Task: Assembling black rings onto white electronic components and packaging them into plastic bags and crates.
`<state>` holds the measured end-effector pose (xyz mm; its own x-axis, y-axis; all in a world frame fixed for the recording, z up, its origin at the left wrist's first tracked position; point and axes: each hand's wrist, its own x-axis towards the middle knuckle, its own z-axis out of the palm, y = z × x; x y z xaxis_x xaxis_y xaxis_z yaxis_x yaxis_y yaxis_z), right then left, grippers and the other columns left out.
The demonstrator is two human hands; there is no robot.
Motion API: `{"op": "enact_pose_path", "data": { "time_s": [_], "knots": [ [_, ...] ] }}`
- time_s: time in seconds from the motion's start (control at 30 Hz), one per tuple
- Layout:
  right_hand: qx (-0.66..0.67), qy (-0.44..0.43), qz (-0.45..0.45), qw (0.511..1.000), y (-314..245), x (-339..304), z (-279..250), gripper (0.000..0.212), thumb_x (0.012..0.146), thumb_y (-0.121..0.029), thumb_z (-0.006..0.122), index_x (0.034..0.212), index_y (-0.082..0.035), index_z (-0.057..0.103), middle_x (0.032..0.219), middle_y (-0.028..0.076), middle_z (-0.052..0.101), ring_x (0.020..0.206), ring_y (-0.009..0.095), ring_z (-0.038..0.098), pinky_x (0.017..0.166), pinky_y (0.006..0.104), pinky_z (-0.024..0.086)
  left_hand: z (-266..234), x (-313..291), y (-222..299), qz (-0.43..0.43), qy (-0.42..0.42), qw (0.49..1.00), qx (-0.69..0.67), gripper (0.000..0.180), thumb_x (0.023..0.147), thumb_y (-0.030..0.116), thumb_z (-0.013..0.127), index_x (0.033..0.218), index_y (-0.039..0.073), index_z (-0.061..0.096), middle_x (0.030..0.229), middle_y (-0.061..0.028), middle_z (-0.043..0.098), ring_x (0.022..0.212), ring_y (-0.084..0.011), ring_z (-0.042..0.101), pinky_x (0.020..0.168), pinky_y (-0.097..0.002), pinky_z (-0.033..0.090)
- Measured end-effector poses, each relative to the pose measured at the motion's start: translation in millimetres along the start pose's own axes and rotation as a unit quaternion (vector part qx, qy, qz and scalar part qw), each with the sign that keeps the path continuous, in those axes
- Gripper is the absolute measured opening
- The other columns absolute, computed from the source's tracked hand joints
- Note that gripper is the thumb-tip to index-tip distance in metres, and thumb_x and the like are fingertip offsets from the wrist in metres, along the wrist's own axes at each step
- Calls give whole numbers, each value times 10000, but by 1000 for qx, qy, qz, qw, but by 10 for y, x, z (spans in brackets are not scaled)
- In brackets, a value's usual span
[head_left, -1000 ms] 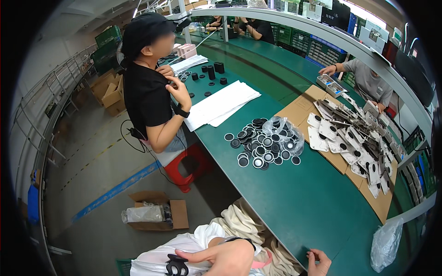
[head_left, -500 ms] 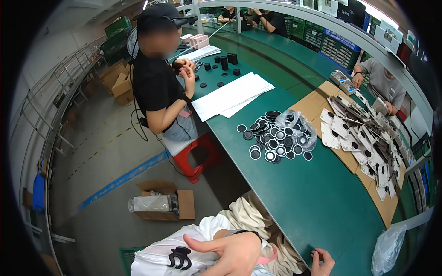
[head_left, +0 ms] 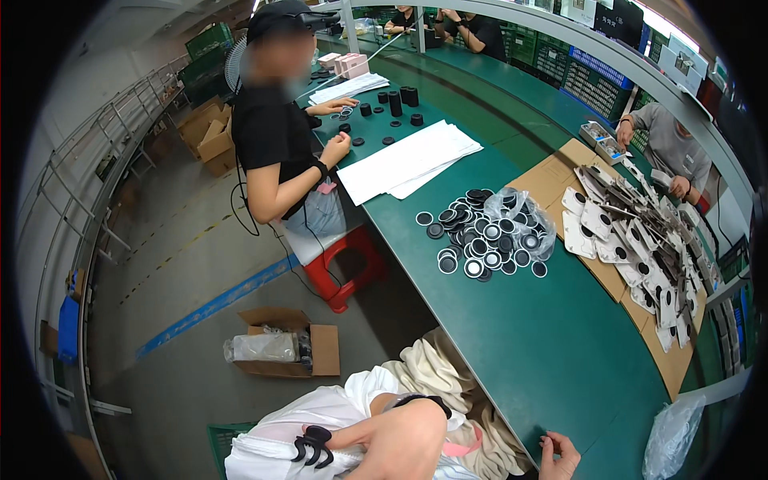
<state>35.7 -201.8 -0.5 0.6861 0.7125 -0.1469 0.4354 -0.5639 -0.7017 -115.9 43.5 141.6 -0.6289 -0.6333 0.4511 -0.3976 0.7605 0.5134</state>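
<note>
At the bottom of the view, my left hand (head_left: 410,438) is bent over the white cloth (head_left: 280,432) across my lap. Its thumb presses against a black claw clip (head_left: 314,446) on that cloth, while the other fingers curl down out of sight. A dark band circles that wrist. My right hand (head_left: 560,456) rests at the near edge of the green table (head_left: 512,352), fingers loosely bent and apart, with nothing visible in them. Farther up the table lies a heap of black round discs with white rims (head_left: 484,240), partly under a clear plastic bag (head_left: 520,216).
Cardboard (head_left: 552,172) holds a pile of white plates with black ovals (head_left: 632,240). White paper sheets (head_left: 408,160) lie beyond the discs. A co-worker sits on a red stool (head_left: 348,272) at left; another works at far right. An opened carton (head_left: 324,352) stands on the floor.
My left thumb has moved down onto the black claw clip, and that hand has turned over and curled. The co-worker at left has lowered both hands toward the table. My right hand stays put.
</note>
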Motion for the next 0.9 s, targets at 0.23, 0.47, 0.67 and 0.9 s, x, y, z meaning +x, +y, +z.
{"op": "enact_pose_path", "data": {
  "time_s": [0.23,0.47,0.67,0.9],
  "knots": [
    [2,-14,6,1000,-45,-8,-8,234,902,-175,576,1047,2,624,867,154,665,750,179,615,670,299,482,307,-52,-173,189,365,911,-12,711,874,633,372,1201,31,565,1297,-150,516,1206,-332,473,958,-450,347],
    [-4,13,-14,1000,38,31,25,219,897,-168,579,1025,1,635,853,158,662,731,175,610,659,303,480,501,-681,-677,269,283,919,52,802,796,708,449,1091,-24,595,1052,-182,636,975,-319,600,837,-381,437],
    [-21,8,-33,999,-65,21,20,200,891,-154,583,997,7,639,836,161,656,710,174,603,650,308,477,1160,-1657,-1529,132,918,336,-166,316,929,340,520,1089,69,550,959,-68,616,882,-181,581,746,-322,452],
    [-13,17,-46,999,-104,8,25,188,883,-143,590,985,7,641,830,156,652,696,157,583,638,295,474,1123,-1658,-1634,-23,960,246,-129,259,950,200,476,1177,74,484,1111,-66,569,1035,-169,550,857,-314,447]
  ]
}}
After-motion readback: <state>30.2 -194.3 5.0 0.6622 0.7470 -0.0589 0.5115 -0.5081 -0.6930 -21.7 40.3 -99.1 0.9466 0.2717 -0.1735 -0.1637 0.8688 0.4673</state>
